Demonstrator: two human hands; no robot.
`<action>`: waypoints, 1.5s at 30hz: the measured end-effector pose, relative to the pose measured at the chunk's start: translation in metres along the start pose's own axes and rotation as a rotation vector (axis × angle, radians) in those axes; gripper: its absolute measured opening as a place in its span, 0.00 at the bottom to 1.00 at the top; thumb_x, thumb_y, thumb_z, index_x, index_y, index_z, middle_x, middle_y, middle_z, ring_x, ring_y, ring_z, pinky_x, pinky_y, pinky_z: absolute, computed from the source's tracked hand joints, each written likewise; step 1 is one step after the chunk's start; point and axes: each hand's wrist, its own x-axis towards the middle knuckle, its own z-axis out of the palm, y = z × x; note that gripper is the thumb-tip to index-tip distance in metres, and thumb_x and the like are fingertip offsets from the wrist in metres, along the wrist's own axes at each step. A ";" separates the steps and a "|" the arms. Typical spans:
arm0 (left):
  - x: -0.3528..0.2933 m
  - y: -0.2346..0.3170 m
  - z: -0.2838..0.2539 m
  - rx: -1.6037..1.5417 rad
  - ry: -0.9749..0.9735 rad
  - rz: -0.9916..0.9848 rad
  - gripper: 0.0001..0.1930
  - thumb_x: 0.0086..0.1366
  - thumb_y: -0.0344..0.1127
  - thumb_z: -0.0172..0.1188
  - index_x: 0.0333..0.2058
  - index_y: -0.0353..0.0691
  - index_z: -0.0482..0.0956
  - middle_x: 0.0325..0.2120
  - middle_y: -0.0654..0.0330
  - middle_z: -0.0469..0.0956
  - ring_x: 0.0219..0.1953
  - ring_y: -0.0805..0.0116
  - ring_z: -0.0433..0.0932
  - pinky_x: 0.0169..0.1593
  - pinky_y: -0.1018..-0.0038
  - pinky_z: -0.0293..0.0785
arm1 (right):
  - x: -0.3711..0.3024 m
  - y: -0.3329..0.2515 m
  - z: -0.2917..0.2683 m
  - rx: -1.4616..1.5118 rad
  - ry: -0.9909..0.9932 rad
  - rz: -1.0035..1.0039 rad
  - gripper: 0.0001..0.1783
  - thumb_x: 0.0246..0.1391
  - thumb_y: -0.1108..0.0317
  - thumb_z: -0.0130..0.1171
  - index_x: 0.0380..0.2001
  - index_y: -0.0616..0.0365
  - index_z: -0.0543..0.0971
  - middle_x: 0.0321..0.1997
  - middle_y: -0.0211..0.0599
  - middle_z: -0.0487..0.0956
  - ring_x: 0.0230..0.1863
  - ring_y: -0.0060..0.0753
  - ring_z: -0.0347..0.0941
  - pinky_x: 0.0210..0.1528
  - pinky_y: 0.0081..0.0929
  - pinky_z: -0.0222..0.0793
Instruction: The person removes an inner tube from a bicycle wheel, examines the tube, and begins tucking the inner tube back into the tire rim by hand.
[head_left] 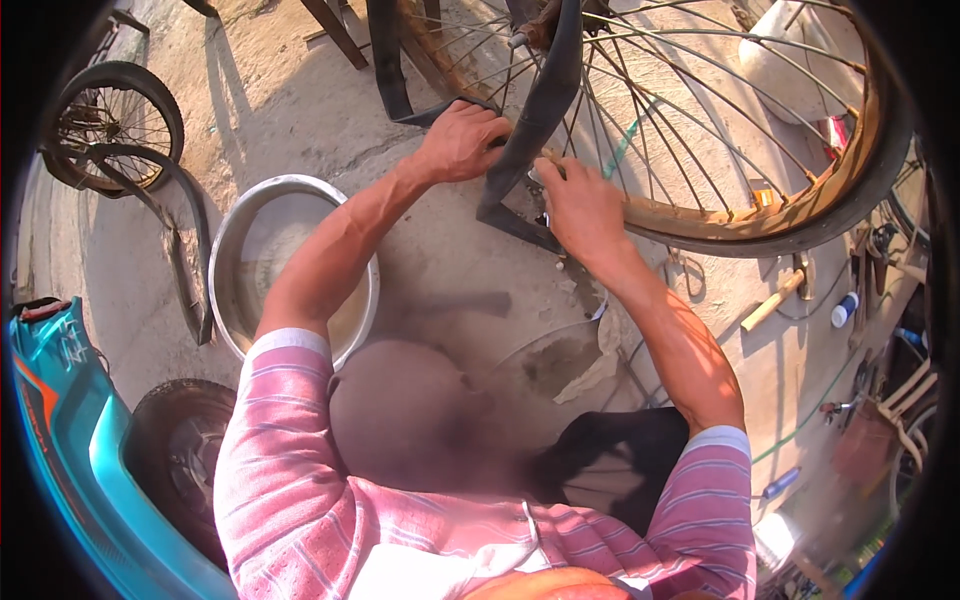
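At the left, a dark strip (205,260) curves down from a spoked wheel (113,125) to a round metal basin (290,181), above a teal vehicle (85,450). At the right lie a wooden-handled hammer (774,302) and a blue-and-white bottle (845,309), with a white sack (785,65) farther up.

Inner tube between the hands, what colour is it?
The inner tube is dark grey, almost black; clearest in the head view.
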 end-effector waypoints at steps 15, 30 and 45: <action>-0.009 -0.008 -0.006 -0.096 -0.215 0.022 0.12 0.64 0.39 0.61 0.45 0.47 0.83 0.36 0.56 0.84 0.43 0.53 0.82 0.53 0.56 0.70 | 0.005 0.024 -0.004 0.014 -0.140 0.021 0.09 0.61 0.67 0.58 0.44 0.53 0.79 0.32 0.46 0.83 0.34 0.53 0.84 0.32 0.49 0.77; 0.004 0.012 0.008 -0.088 -0.300 -0.220 0.16 0.64 0.47 0.73 0.41 0.42 0.83 0.40 0.53 0.82 0.49 0.48 0.77 0.54 0.54 0.73 | -0.015 0.014 -0.021 -0.122 -0.199 0.007 0.10 0.57 0.66 0.60 0.43 0.49 0.83 0.35 0.41 0.81 0.38 0.47 0.83 0.32 0.48 0.76; 0.027 0.014 -0.012 -0.248 -0.483 0.049 0.13 0.63 0.36 0.66 0.46 0.45 0.84 0.38 0.51 0.80 0.45 0.51 0.80 0.51 0.59 0.75 | -0.008 0.001 -0.013 -0.229 -0.397 -0.011 0.09 0.56 0.65 0.64 0.37 0.47 0.90 0.40 0.31 0.87 0.45 0.37 0.85 0.40 0.39 0.75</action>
